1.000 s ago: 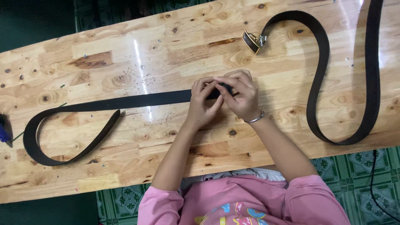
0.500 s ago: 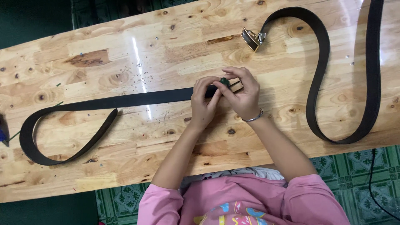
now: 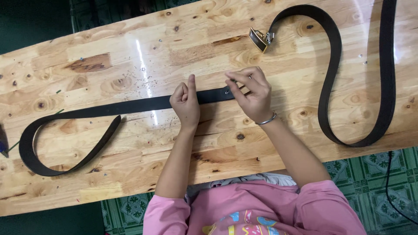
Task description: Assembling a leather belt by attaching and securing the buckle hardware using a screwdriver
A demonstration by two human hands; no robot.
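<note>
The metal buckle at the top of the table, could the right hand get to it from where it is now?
Probably yes. The buckle lies just beyond the right hand on bare wooden table, with nothing between them, though the fingers are pinching the belt end.

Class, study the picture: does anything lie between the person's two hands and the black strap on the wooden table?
Nothing visible does. The left hand presses directly on the flat black leather strap, and the right hand pinches its end. The second black belt with its metal buckle lies apart.
</note>
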